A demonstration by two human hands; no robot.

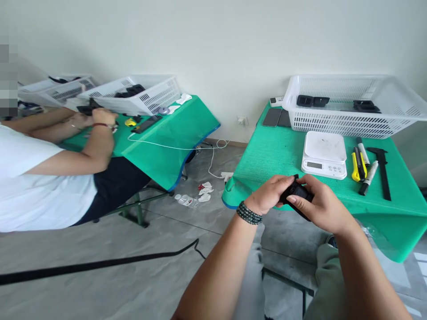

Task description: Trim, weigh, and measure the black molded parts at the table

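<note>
A black part (300,191) is held up at the near edge of the green-covered desk (267,153), gripped by the fingers of both the left hand (271,194) and the right hand (318,201). Beyond it is set a white scale (325,153), flanked on the right by a yellow cutter (356,166) and a black caliper (384,175). Black pieces (312,101) are contained in a white basket (336,123) behind.

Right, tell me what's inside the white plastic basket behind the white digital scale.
The white, slotted plastic basket holds black, boxy parts, one group at left and another at right. Its near wall mostly covers the base behind it; anything low there may be hidden.
</note>
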